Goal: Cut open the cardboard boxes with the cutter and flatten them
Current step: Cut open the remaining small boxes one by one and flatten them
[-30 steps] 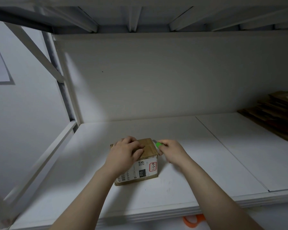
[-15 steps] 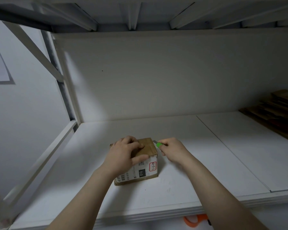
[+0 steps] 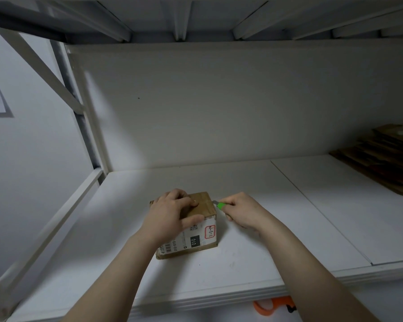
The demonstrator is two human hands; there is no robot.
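Here, in the head view, a small brown cardboard box point(image 3: 204, 206) sits on the smooth white shelf board point(image 3: 242, 266), near its front edge, with a white printed label point(image 3: 197, 240) across its near face. The left hand point(image 3: 172, 212) lies over the box top, fingers curled on the cardboard and thumb hooked over the front edge. The right hand point(image 3: 242, 209) has its fingers clamped round a green cutter point(image 3: 220, 205), whose grey blade tip meets the box's upper right edge. A stack of flattened cardboard point(image 3: 382, 159) lies well apart at the far right.

Left hand point(image 3: 172, 212) grips the box point(image 3: 205, 206); right hand point(image 3: 242, 211) holds the cutter point(image 3: 220, 205) at its edge.
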